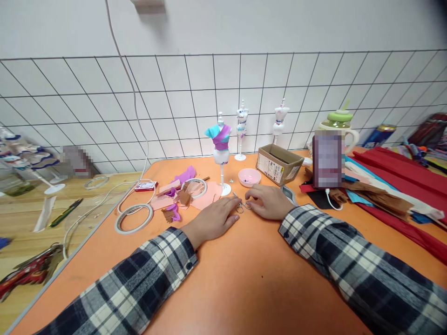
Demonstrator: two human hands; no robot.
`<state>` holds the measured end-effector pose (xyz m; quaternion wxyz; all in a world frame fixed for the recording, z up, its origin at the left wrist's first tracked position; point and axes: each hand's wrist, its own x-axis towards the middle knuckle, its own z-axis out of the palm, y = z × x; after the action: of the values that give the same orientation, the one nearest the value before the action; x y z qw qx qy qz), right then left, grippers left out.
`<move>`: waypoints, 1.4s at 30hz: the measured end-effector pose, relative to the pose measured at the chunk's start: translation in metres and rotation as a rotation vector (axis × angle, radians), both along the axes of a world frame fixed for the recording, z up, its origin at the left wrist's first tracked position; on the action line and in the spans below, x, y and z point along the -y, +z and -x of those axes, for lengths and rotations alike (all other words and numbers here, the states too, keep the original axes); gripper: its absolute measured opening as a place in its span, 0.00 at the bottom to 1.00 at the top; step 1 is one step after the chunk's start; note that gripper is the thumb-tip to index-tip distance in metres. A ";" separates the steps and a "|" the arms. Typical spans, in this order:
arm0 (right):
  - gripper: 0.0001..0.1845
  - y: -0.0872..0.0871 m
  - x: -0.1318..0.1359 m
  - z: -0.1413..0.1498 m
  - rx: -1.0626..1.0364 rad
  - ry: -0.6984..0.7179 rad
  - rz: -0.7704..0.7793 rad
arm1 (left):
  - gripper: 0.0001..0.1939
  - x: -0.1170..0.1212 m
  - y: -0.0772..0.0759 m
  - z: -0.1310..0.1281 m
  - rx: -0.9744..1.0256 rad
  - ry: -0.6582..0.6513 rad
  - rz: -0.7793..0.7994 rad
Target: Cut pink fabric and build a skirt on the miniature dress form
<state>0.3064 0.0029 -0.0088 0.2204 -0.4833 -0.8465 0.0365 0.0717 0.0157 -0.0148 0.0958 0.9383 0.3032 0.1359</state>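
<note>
A small pair of scissors lies on the orange mat between my two hands. My left hand rests flat on the mat, palm down, fingers stretched towards the scissors. From the other side, my right hand lies with loosely bent fingers, its fingertips beside one handle ring; whether they touch it I cannot tell. Behind the hands stands a small white dress form, with a turquoise and purple crepe paper top around its chest. Paper scraps in pink, purple and brown lie left of its base.
A pink bowl and cardboard box stand behind my right hand. Two more dress forms stand by the tiled wall. A propped phone and red paper are right. Tape rolls and a white cable lie left.
</note>
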 end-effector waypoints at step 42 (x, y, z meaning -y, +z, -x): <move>0.12 -0.007 -0.022 0.103 0.299 0.319 -0.361 | 0.21 -0.030 0.006 0.104 -0.143 0.366 -0.250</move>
<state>0.2037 0.0248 -0.0163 0.1670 -0.2969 -0.9278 -0.1524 -0.0321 0.0454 -0.0087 -0.0694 0.8794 0.4552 0.1205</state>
